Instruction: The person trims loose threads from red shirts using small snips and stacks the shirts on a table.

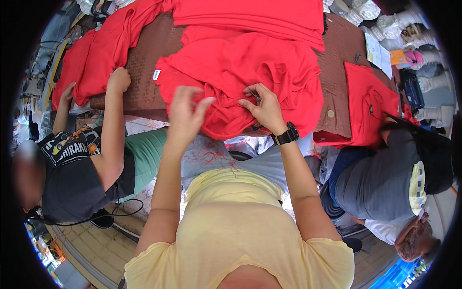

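A crumpled red garment (269, 62) with a small white label (156, 74) lies before me, its near edge hanging over the table edge. My left hand (185, 111) hovers over its left part, thumb and fingers apart, slightly blurred and holding nothing visible. My right hand (264, 111), with a black watch (287, 135) on the wrist, rests on the cloth. Its fingers are bent around a small dark tool (258, 98), of which only bits show, perhaps thread snips. Loose red threads (211, 156) lie scattered over my lap.
Folded red garments (245, 17) are stacked beyond mine on the brown table cover (149, 53). At left a person (91, 164) handles a red garment (103, 53); another person (380, 168) sits at right by more red cloth (368, 106). Papers (378, 54) lie at far right.
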Demonstrator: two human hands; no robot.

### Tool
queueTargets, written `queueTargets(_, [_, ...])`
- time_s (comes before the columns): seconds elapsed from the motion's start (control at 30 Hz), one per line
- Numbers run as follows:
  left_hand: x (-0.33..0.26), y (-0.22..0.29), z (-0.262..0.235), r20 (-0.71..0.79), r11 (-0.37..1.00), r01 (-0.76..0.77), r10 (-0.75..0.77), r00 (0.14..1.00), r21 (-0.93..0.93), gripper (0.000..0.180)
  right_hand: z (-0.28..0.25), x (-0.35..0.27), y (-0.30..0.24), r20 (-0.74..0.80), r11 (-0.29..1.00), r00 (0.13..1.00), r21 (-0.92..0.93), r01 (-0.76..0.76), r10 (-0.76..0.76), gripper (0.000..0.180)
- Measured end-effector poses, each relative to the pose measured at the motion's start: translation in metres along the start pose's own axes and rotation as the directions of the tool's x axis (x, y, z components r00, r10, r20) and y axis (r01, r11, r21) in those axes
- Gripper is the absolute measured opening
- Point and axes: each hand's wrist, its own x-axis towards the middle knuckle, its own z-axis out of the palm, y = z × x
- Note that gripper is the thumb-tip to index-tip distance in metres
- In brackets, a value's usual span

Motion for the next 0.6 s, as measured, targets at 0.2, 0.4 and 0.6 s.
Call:
queueTargets(0.2, [0.013, -0.02, 0.044, 0.092, 0.974, 0.076, -0.058, 0.994, -0.213, 0.014, -0.001, -0.001, -0.008, -0.003, 0.998, 1.0, 0.054, 0.016, -0.016, 0.027])
queueTargets(0.4, [-0.001, -0.031, 0.038, 0.264, 0.823, 0.33, -0.228, 0.937, -0.462, 0.013, 0.014, -0.015, -0.066, 0.259, 0.849, 0.954, 0.459, -0.26, 0.152, 0.035])
queueTargets(0.6, [-0.008, -0.029, 0.037, 0.19, 0.78, 0.271, -0.196, 0.962, -0.564, 0.011, 0.039, -0.012, -0.05, 0.413, 0.836, 0.885, 0.391, -0.385, 0.215, 0.051])
